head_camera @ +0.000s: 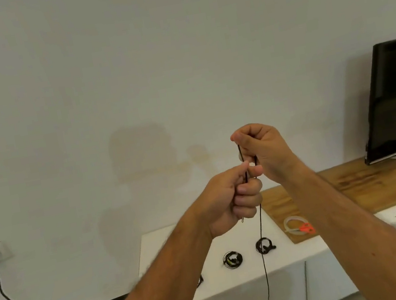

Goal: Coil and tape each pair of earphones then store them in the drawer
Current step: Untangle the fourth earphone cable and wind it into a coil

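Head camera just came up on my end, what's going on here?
A person is holding a thin black earphone cable up in front of the wall. The left hand pinches it low, the right hand grips it just above, and the rest hangs down past the white cabinet top. Two coiled black earphone bundles already lie there. A clear roll of tape sits on the wooden board. Nothing shows a drawer open.

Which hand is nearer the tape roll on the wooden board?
Right. The right hand is raised above the tape roll; the left hand is up-left of it, farther off.
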`<state>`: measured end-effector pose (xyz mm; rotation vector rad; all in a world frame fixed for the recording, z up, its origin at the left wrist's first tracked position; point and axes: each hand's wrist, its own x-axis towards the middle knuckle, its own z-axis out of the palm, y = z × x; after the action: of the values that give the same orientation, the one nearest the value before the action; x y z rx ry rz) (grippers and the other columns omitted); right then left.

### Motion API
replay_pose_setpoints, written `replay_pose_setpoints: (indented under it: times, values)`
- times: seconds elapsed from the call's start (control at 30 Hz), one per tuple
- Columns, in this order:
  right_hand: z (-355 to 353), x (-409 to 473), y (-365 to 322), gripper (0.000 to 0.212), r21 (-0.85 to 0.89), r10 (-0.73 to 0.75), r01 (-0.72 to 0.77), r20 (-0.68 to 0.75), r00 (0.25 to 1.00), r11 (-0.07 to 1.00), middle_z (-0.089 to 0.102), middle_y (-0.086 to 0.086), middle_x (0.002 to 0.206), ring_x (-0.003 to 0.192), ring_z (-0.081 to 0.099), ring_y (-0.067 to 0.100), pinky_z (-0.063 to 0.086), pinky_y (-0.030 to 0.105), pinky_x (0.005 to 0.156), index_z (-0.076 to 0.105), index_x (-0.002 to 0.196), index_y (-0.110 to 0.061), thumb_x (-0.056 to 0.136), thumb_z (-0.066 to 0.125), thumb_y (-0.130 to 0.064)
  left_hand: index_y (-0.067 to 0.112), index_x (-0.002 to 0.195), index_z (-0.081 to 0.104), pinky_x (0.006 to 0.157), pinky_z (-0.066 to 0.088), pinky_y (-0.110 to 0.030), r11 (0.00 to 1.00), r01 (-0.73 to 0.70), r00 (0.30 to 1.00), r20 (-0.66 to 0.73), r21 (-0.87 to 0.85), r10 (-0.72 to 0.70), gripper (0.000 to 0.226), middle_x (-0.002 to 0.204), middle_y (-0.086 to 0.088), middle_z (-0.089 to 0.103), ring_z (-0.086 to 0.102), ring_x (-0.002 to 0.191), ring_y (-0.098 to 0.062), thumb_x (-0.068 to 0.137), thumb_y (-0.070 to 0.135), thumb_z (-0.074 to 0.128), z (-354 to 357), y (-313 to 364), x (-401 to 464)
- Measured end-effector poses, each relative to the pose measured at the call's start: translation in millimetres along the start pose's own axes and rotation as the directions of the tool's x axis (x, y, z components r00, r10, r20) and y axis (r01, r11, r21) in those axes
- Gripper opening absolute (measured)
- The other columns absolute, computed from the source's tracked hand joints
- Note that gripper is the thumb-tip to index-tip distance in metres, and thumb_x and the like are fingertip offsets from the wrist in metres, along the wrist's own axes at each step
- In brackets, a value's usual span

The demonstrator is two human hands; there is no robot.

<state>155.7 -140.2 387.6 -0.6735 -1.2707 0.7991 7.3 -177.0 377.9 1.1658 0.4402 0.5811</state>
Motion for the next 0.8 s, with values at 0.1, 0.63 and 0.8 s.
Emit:
replay_pose_setpoints:
  times: [0.1, 0.63, 0.8]
  values:
    - [-4, -9, 9, 0.014, -0.003, 0.022, -0.022, -0.027, 0.999, 1.000, 0.045, -0.003, 0.046, 0.042, 0.038, 0.012, 0.035, 0.023, 0.044, 0.066, 0.077, -0.006, 0.090, 0.062, -0.003, 0.018, 0.088, 0.053, 0.041, 0.010, -0.016, 1.000, 0.015, 1.000, 0.023, 0.011, -0.015, 0.027, 0.053, 0.009, 0.024, 0.014, 0.044, -0.004, 0.100, 0.035, 0.036, 5, -6, 3]
    - [-16, -131, 58, 0.027, -0.234, 0.346, -0.303, 0.174, 0.922, 0.924, 0.041, -0.004, 0.055, 0.047, 0.033, 0.006, 0.029, 0.015, 0.045, 0.070, 0.080, -0.017, 0.100, 0.052, -0.018, 0.014, 0.100, 0.051, 0.046, 0.026, -0.020, 0.921, -0.306, 0.918, -0.182, 0.240, 0.353, 0.020, 0.059, 0.006, 0.041, 0.033, 0.050, -0.008, 0.105, 0.019, 0.032, -8, -3, 21]
    - [-24, -125, 37, 0.015, -0.342, 0.358, -0.283, 0.179, 0.916, 0.896, 0.049, -0.010, 0.054, 0.049, 0.040, 0.011, 0.036, 0.025, 0.047, 0.073, 0.095, -0.024, 0.096, 0.059, -0.019, 0.014, 0.103, 0.058, 0.051, 0.033, -0.022, 0.786, -0.225, 0.888, -0.210, 0.576, 0.408, 0.025, 0.065, 0.004, 0.053, 0.044, 0.056, -0.010, 0.105, 0.015, 0.033, -21, 2, 19]
